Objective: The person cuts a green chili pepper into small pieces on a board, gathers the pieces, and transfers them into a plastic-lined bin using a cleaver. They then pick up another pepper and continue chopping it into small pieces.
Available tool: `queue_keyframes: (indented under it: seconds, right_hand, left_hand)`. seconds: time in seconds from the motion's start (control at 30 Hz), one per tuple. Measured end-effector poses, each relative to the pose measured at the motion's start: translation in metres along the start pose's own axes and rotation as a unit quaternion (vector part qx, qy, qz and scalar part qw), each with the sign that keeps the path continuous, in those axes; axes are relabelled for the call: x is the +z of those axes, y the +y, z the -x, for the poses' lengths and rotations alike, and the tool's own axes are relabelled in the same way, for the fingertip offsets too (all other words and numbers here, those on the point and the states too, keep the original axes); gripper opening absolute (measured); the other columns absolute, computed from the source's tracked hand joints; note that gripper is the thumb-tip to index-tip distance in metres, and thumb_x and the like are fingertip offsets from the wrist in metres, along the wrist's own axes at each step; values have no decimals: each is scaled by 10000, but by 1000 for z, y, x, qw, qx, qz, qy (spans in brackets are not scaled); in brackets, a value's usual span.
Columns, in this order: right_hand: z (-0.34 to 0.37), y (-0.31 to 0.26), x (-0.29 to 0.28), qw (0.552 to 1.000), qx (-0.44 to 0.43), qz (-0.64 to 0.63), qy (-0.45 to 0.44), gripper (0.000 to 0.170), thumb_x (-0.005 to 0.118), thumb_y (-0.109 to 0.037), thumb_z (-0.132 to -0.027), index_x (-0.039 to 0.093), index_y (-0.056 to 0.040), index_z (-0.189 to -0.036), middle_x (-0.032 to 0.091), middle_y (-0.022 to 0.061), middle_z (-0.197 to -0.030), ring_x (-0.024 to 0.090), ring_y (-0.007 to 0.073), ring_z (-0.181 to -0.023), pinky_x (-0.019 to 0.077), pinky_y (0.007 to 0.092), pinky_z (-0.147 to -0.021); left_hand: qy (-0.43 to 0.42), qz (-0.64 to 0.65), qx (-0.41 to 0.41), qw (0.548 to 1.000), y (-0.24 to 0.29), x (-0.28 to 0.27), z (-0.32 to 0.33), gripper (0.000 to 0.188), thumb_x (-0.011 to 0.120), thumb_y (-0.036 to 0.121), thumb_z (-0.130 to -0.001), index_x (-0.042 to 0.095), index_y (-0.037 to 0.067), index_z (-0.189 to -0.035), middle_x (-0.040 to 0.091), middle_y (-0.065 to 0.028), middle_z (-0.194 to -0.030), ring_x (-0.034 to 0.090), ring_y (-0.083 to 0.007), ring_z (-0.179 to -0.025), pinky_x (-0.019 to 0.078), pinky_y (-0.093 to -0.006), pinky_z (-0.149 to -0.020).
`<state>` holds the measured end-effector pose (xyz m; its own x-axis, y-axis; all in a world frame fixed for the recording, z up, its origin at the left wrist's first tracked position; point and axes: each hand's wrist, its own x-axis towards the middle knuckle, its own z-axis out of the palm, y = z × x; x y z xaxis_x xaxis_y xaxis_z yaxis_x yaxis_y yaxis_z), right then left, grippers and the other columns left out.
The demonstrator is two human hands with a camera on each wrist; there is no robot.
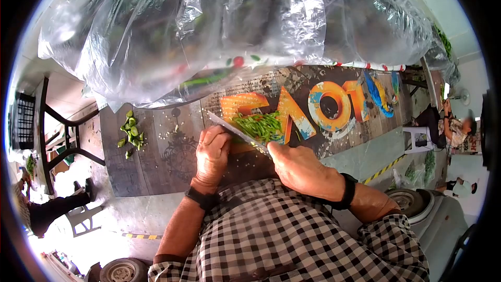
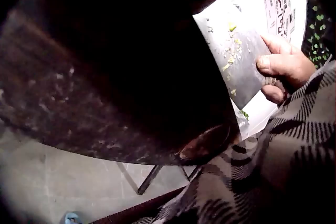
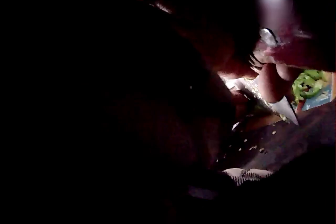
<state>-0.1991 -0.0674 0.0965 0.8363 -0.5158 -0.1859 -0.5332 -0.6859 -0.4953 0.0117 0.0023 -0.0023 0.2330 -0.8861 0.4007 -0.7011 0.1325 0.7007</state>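
Note:
A knife [image 1: 237, 131] with a wide, pale blade lies slantwise across the table before the person. The right hand [image 1: 305, 172] grips it at the handle end, its thumb laid along the blade. Near the blade's other end, the left hand [image 1: 213, 151] has its fingers bent against the metal; in the right wrist view, the tip of the knife [image 3: 286, 111] pokes out beyond a fingertip. Just beyond the blade is a heap of thinly sliced green vegetable [image 1: 261, 127]. Pale and green bits cling to the blade in the left wrist view.
Cut green stem ends [image 1: 131, 130] lie on the left of the printed table [image 1: 156, 167]. Clear plastic sheeting [image 1: 235, 21] covers produce along the far side. Small pale seeds are scattered about. Another person [image 1: 451, 128] sits at the right, beyond a white stool [image 1: 417, 138].

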Motion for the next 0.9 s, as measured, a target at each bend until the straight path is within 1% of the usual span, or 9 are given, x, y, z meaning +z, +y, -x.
queue_keyframes:
  seconds: [0.1,0.23,0.33,0.47,0.57,0.63,0.67,0.77,0.9]
  right_hand:
    - [-8,-6,1,1000,-23,2,17,259,611,-3,-779,424,12,-956,583,143,-685,626,318,-590,479,418,-494]
    - [-18,-15,2,1000,-2,23,11,203,584,-15,-803,434,12,-936,596,156,-669,631,329,-569,487,423,-473]
    - [-30,-18,7,999,-11,17,25,174,571,-21,-818,443,9,-933,602,158,-674,633,333,-568,489,417,-463]
    - [-47,-19,25,997,-13,56,59,169,574,-31,-827,449,9,-934,604,153,-674,642,317,-565,486,409,-448]
    - [-43,-15,24,992,-51,67,92,152,558,-31,-831,459,34,-927,596,169,-635,624,309,-520,458,393,-407]
    - [-31,-13,8,997,-49,43,52,158,559,-10,-822,461,37,-936,586,166,-632,629,312,-536,459,397,-414]
    - [-22,-6,11,997,-47,20,53,163,561,-2,-817,462,38,-942,578,162,-632,620,319,-535,460,409,-426]
    - [0,5,8,999,-12,36,25,205,583,-26,-821,439,17,-959,600,169,-694,623,334,-563,487,410,-467]
    - [3,14,17,999,24,19,39,215,597,-34,-819,444,-1,-967,586,146,-658,607,331,-548,469,427,-474]
  left_hand:
    - [5,3,6,1000,-1,0,-1,164,660,-44,-715,649,45,-853,619,-106,-965,587,-325,-917,496,-383,-787]
    - [6,18,-10,1000,4,-2,-3,167,663,-53,-709,655,44,-845,622,-110,-964,587,-334,-943,501,-394,-814]
    - [12,29,-20,999,4,-1,-2,160,662,-53,-725,658,45,-852,624,-115,-963,588,-337,-946,500,-396,-816]
    - [9,22,-14,1000,0,1,1,160,660,-52,-739,662,43,-867,626,-119,-975,587,-338,-956,498,-399,-820]
    - [3,21,-15,1000,0,1,3,163,657,-49,-746,663,40,-883,626,-118,-990,587,-337,-964,497,-398,-829]
    - [11,17,-10,1000,1,2,2,167,654,-47,-753,661,37,-897,625,-116,-998,586,-334,-967,497,-397,-834]
    - [9,16,-12,1000,2,0,3,168,650,-47,-757,660,35,-903,624,-116,-1001,586,-333,-967,497,-396,-835]
    - [4,15,-10,1000,3,1,1,172,641,-48,-766,660,31,-917,622,-115,-1011,586,-329,-967,497,-393,-838]
    - [2,0,0,1000,1,0,3,175,637,-52,-770,659,29,-923,622,-110,-1024,591,-322,-961,503,-384,-831]
